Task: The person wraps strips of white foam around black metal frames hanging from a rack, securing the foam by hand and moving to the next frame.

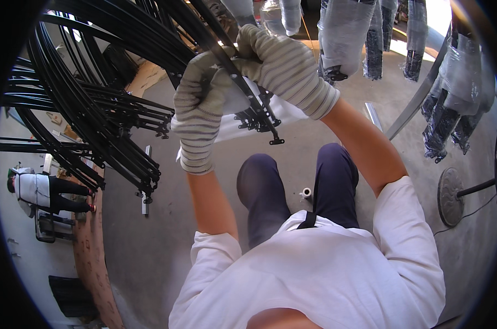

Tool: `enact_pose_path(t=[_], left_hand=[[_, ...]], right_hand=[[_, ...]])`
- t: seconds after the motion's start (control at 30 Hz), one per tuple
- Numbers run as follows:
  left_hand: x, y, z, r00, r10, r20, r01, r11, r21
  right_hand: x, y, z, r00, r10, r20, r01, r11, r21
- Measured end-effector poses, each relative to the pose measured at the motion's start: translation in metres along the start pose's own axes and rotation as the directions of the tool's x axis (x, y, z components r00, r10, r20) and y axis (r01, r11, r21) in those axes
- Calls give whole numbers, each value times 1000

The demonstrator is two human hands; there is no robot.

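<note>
Both my hands wear white knit gloves with thin dark stripes. In front of me, my left hand [199, 107] is closed, its fingers curled against a slim black metal bar [241, 83]. On the bar's other side my right hand [287, 68] is closed too, its fingertips folded over toward the left glove and partly hidden. The bar slants down to the right. Below the hands hang the ends of several such bars, fitted with small black brackets [254, 118]. A white sheet [235, 129] shows behind them.
Many curved black bars [89, 93] hang at the left. Plastic-wrapped bundles [347, 35] hang at the right, near a stand with a round base [451, 196]. A small roll [306, 192] stands on the floor near my feet. Another person [46, 189] is at the far left.
</note>
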State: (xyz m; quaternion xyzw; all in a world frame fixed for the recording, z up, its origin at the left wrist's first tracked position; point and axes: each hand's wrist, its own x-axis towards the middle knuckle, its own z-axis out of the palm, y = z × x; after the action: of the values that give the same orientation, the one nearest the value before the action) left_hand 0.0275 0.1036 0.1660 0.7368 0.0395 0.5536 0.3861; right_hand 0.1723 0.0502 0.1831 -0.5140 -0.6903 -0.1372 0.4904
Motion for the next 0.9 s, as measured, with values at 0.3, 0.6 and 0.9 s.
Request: enact_pose_path(t=[0.3,0.6,0.9], left_hand=[[1,15,-9,989,145,-20,-135,956,261],[4,53,-42,983,89,162,-169,789,590],[-9,41,-50,983,183,24,-159,770,617]], right_hand=[[14,1,-5,981,-40,188,-17,957,289],[39,14,27,857,-113,502,-403,460,791],[41,-3,30,796,-127,591,-499,414,761]])
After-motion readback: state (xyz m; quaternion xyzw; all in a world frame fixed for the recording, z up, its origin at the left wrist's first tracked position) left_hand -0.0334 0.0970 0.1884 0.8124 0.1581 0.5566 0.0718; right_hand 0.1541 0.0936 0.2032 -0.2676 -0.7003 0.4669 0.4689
